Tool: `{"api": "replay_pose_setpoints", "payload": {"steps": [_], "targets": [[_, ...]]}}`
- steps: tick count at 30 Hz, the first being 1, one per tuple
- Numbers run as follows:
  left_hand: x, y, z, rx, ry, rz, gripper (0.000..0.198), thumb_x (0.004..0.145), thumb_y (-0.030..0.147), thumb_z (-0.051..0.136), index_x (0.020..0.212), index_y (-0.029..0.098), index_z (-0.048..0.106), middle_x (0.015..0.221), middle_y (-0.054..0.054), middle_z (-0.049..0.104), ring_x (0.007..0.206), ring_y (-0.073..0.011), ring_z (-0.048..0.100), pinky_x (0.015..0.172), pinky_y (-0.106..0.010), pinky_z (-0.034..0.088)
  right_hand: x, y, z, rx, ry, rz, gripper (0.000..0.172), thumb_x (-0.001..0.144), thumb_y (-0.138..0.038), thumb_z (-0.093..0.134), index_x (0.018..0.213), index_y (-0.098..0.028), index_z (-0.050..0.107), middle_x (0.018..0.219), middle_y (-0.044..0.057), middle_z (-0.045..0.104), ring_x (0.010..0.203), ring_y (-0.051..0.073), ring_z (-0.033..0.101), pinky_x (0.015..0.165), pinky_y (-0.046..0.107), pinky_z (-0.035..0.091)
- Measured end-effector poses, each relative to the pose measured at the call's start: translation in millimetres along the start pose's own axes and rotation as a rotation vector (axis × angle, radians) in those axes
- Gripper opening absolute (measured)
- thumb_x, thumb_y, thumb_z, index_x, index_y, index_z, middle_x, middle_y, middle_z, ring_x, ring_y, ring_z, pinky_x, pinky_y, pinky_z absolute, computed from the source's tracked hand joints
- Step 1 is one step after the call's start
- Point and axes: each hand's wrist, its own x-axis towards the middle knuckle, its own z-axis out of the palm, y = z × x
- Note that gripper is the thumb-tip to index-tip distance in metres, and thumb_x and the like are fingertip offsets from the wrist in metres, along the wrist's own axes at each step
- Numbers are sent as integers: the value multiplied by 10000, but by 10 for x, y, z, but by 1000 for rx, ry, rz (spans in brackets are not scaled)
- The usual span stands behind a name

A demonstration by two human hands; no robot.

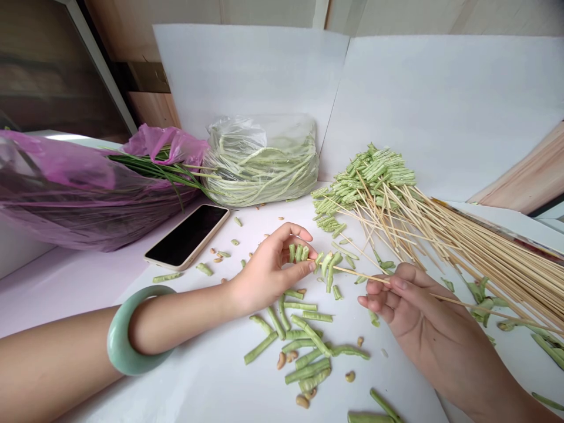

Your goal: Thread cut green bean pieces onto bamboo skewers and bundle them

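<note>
My left hand (275, 267), a green bangle (118, 335) on its forearm, closes its fingers around green bean pieces (299, 252) threaded near the tip of a bamboo skewer (356, 273). More pieces sit on the same skewer just right of the thumb. Farther along, my right hand (423, 311) pinches the skewer between thumb and fingers; its shaft runs on past the hand to the right. Cut bean pieces (311, 335) and several loose tan beans (282, 360) are scattered on the white surface below my hands.
At the back right lies a pile of skewers strung with bean pieces (379, 170), their bare sticks (480, 247) fanning rightward. A phone (187, 236) rests at left. Behind it are a clear bag of long beans (264, 164) and a purple bag (88, 194). White panels (251, 70) stand behind.
</note>
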Motion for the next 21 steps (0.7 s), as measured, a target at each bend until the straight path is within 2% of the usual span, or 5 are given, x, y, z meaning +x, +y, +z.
{"api": "replay_pose_setpoints", "payload": {"steps": [4, 12, 21], "targets": [[10, 5, 5, 11, 47, 43, 241, 813, 148, 632, 979, 186, 461, 977, -32, 523, 947, -138, 516, 800, -274, 424, 14, -5, 10, 1, 63, -18, 253, 655, -317, 813, 615, -182, 603, 689, 2, 627, 683, 126, 628, 661, 217, 563], [3, -15, -29, 28, 70, 81, 188, 824, 118, 593, 958, 180, 476, 962, -21, 461, 893, -119, 484, 750, -242, 420, 46, -17, 15, 20, 113, -7, 264, 583, -339, 847, 617, -210, 619, 660, 0, 621, 671, 130, 625, 628, 198, 565], [10, 17, -16, 89, 63, 105, 172, 837, 126, 585, 962, 174, 477, 883, -9, 458, 803, -110, 462, 720, -238, 417, 49, 8, 2, 2, 103, 2, 265, 610, -375, 831, 615, -210, 623, 698, 29, 645, 673, 142, 623, 625, 222, 571]]}}
